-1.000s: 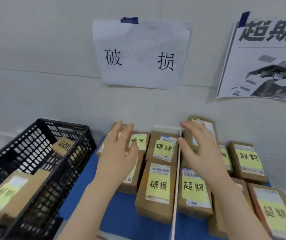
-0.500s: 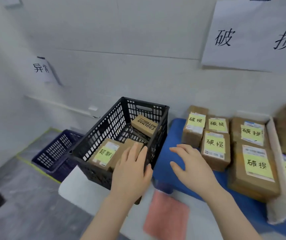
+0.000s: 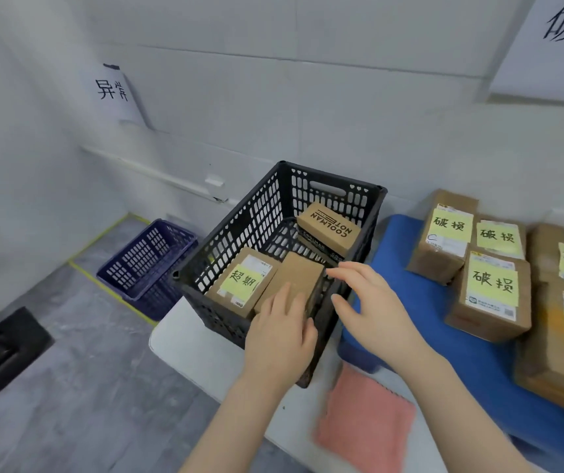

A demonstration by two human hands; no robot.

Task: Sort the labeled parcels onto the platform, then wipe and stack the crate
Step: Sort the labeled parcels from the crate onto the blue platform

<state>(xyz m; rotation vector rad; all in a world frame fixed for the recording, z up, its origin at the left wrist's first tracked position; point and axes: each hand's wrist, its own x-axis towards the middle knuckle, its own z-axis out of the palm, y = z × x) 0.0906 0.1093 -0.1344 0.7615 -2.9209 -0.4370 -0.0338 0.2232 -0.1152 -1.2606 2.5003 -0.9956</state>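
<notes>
The plain brown parcel [image 3: 302, 278] lay inside the black crate [image 3: 335, 186] against its near right wall, straight ahead of my left hand [image 3: 279, 339]. Its long axis ran away from me toward the crate's far side. My left hand was the nearer one, its fingers laid flat and straight on the parcel's top, gripping nothing. My right hand [image 3: 372, 310] hovered open, fingers spread, over the crate's right wall. The parcel labelled 超期 [image 3: 243, 285] sat parallel, just beside the plain one on its left. Both were matt brown card, boxy and sharp-edged; the crate was hard perforated plastic. The blue platform [image 3: 393, 233] stood just beside the crate's right wall, so I judged the lift would go rightward.
</notes>
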